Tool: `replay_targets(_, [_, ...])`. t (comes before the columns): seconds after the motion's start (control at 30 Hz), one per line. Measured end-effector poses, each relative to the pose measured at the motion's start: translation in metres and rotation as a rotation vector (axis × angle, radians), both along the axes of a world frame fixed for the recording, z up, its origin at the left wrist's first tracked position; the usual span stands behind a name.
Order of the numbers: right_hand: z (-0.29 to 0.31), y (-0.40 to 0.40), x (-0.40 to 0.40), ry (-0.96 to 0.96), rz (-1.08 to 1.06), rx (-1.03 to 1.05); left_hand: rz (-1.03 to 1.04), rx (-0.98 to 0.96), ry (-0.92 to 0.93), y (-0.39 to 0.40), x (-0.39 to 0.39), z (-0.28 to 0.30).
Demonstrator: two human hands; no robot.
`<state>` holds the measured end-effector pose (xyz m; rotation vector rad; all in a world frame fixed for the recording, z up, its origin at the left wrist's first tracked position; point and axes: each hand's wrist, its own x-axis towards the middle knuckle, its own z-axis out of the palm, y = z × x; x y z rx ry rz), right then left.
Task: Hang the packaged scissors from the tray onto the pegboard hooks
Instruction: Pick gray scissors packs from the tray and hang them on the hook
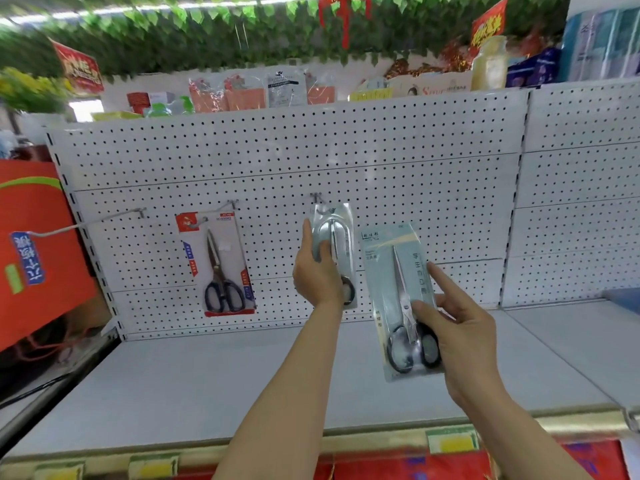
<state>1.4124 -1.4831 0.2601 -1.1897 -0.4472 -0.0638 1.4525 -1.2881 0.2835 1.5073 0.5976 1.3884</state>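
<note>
- An empty hook (104, 220) juts from the white pegboard (381, 161) at far left, with a blue price tag (27, 258) at its tip.
- A red-carded pack of scissors (216, 263) hangs on the next hook (232, 204), long axis near vertical, blades up, black handles down.
- The left hand (317, 275) grips a pale, blurred scissors pack (334, 251) from its left side, thumb across the front. The pack stands upright against the pegboard, its top at a hook (316, 197), black handle at the bottom. Whether it is threaded on the hook cannot be told.
- The right hand (460, 337) holds a light-blue scissors pack (403, 299) by its lower part, thumb on the front, forefinger stretched along the right edge. The pack is in front of the board above the shelf (207, 386), upright, top tilted slightly left, blades up, black handles down.
</note>
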Motion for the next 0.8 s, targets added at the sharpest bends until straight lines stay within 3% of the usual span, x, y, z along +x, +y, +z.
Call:
replay_targets(0.23, [0.011,0.025,0.005,0.001,-0.009,-0.005,0.041,0.060,0.030,0.018,0.004,-0.003])
replay_targets(0.47, [0.019,0.066,0.005,0.010,-0.010,0.027,-0.126,-0.115,-0.013,0.022,0.006,-0.003])
replay_targets(0.8, [0.033,0.107,0.019,0.002,-0.048,0.053,-0.274,-0.172,-0.024,0.039,0.003,0.001])
